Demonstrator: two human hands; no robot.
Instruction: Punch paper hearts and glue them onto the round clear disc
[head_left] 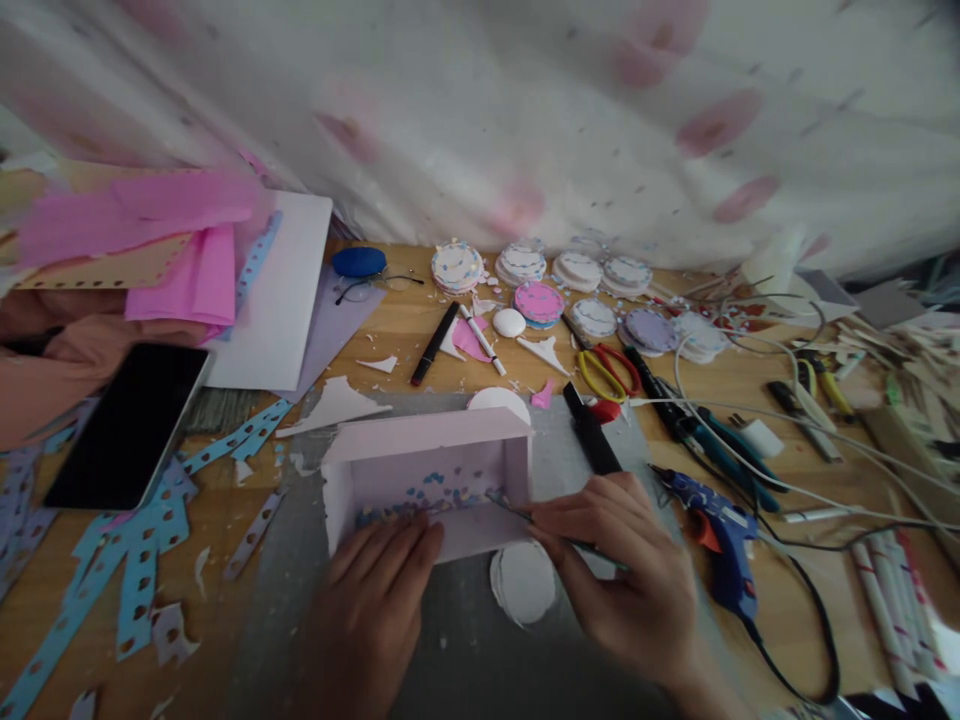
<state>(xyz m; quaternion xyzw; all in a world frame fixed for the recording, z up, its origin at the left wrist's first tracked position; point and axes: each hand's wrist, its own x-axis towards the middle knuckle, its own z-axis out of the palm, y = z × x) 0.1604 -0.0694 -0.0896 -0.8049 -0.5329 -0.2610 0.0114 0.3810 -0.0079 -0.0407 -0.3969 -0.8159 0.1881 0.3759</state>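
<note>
A pale pink open box (431,440) lies on its side on a grey cutting mat (465,640), with small blue and pink paper dots scattered inside. My left hand (371,600) lies flat against the box's near edge, fingers stretched out. My right hand (622,570) pinches thin tweezers (517,510) whose tips reach into the box among the dots. A white foam disc (523,582) lies just below the box, between my hands.
A blue glue gun (720,530) with its cord lies to the right, beside red scissors (609,372), pliers and cables. Decorated paper discs (540,300) line the back. A phone (131,420), punched blue strips and pink paper are on the left.
</note>
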